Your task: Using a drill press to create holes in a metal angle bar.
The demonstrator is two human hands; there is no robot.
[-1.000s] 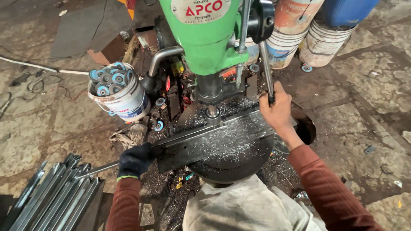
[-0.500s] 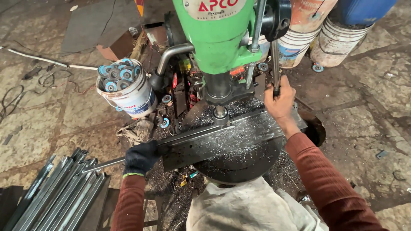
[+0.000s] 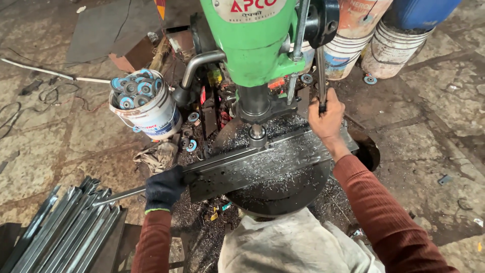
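Head view, left hand [image 3: 164, 188] grip around metal bar [image 3: 252, 164], right hand [image 3: 327, 117] grip around lever [image 3: 320, 76]

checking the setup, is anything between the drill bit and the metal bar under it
Nothing visible does: the drill chuck stands right over the flat metal bar, with only loose metal shavings lying on it. The bit's tip itself is too small to tell.

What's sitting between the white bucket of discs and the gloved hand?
In the head view, a crumpled rag lies on the floor between the bucket and the left hand, with metal shavings beside it.
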